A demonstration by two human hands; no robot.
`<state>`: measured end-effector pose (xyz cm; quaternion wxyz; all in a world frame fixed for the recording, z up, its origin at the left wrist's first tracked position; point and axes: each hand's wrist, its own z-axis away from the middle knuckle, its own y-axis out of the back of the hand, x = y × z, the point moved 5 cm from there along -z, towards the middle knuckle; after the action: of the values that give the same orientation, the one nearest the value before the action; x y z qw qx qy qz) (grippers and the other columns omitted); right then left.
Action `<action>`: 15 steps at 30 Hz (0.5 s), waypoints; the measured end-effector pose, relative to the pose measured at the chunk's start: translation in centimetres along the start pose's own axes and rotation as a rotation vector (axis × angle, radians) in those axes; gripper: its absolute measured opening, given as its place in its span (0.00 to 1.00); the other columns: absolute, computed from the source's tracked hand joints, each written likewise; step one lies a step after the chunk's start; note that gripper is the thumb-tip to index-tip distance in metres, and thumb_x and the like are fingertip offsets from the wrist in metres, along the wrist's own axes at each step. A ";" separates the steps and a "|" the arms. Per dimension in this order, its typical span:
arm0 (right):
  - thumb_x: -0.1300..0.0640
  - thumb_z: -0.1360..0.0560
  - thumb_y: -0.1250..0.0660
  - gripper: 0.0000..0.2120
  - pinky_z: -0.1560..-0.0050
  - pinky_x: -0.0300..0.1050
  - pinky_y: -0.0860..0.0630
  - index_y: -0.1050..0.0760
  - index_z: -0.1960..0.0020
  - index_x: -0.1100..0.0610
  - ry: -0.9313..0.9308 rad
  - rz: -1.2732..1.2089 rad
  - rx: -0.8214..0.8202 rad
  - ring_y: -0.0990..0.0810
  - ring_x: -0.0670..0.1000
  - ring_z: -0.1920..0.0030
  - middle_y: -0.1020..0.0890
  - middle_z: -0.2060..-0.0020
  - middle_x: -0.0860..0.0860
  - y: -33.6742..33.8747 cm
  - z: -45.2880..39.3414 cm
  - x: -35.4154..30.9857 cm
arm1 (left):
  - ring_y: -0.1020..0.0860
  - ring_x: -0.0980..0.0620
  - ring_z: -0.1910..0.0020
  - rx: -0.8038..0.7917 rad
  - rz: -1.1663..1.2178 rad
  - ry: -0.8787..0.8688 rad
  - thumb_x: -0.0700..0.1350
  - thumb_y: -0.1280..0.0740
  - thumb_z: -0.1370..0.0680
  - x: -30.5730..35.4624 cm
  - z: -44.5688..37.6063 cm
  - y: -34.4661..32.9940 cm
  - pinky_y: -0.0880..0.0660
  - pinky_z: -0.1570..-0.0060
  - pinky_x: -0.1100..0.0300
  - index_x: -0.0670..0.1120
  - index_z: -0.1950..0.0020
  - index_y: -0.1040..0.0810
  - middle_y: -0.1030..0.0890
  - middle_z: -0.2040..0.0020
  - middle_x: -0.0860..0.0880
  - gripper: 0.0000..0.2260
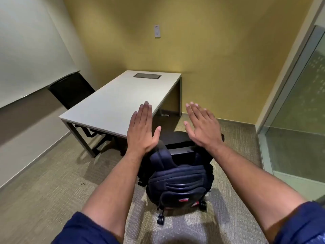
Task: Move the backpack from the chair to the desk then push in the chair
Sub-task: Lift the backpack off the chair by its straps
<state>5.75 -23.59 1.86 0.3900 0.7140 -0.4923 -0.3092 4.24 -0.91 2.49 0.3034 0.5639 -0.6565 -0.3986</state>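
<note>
Dark navy fabric: backpack (pixel 177 182), sitting on the seat of the chair (pixel 182 140), straps side facing the desk, front pocket with a small red tag toward the camera.
Chair: black, on castors, standing on the carpet off the near right corner of the desk (pixel 112 101); seat front pokes out beyond the backpack toward the desk; not tucked under.
Desk: pale grey top, grey metal legs, far end against the yellow wall; a dark rectangular inset panel (pixel 146 75) at the far end of its top.
Left hand (pixel 141 127): flat, fingers straight and together, palm down, in the air above the backpack, seen over the desk's near right corner; holding nothing.
Right hand (pixel 202 127): flat, fingers slightly spread, palm down, in the air above the chair seat, right of the desk; holding nothing.
Sleeves: blue, short, both forearms bare.
Second chair (pixel 73 88): black mesh back, pushed in at the desk's left side.
Wall plate (pixel 157 31): white, on the yellow wall above the desk's far end.
</note>
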 end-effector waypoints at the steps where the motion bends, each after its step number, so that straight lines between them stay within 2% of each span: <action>1: 0.42 0.17 0.49 0.32 0.23 0.55 0.39 0.42 0.18 0.56 -0.003 0.000 -0.034 0.35 0.54 0.22 0.35 0.21 0.55 -0.4 0.3 -0.1 | 0.56 0.48 0.17 -0.023 -0.004 0.009 0.61 0.44 0.19 0.3 0.3 -0.4 0.56 0.19 0.49 0.42 0.16 0.53 0.55 0.16 0.44 0.38; 5: 0.41 0.16 0.51 0.31 0.23 0.54 0.38 0.41 0.18 0.54 -0.030 0.001 -0.096 0.36 0.53 0.21 0.34 0.21 0.53 -2.1 1.9 0.1 | 0.55 0.48 0.17 -0.108 0.020 0.010 0.61 0.44 0.20 1.3 1.9 -2.3 0.58 0.19 0.51 0.42 0.16 0.51 0.53 0.16 0.44 0.39; 10: 0.39 0.16 0.53 0.32 0.25 0.55 0.36 0.43 0.17 0.54 -0.053 0.010 -0.178 0.35 0.53 0.22 0.33 0.21 0.53 -3.6 2.8 1.0 | 0.56 0.49 0.17 -0.217 0.017 -0.052 0.63 0.46 0.20 2.1 3.1 -4.7 0.52 0.19 0.48 0.42 0.16 0.51 0.54 0.16 0.45 0.39; 15: 0.38 0.16 0.54 0.32 0.26 0.53 0.37 0.45 0.17 0.52 -0.120 -0.051 -0.262 0.37 0.52 0.21 0.35 0.20 0.52 -5.1 2.8 1.7 | 0.52 0.50 0.17 -0.258 0.071 -0.088 0.62 0.46 0.19 1.8 2.7 -5.4 0.52 0.19 0.51 0.43 0.16 0.47 0.50 0.16 0.46 0.37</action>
<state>6.31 -24.88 -4.06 0.4419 0.6495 -0.4520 -0.4225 4.27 -2.40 -3.61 0.3581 0.4789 -0.6320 -0.4930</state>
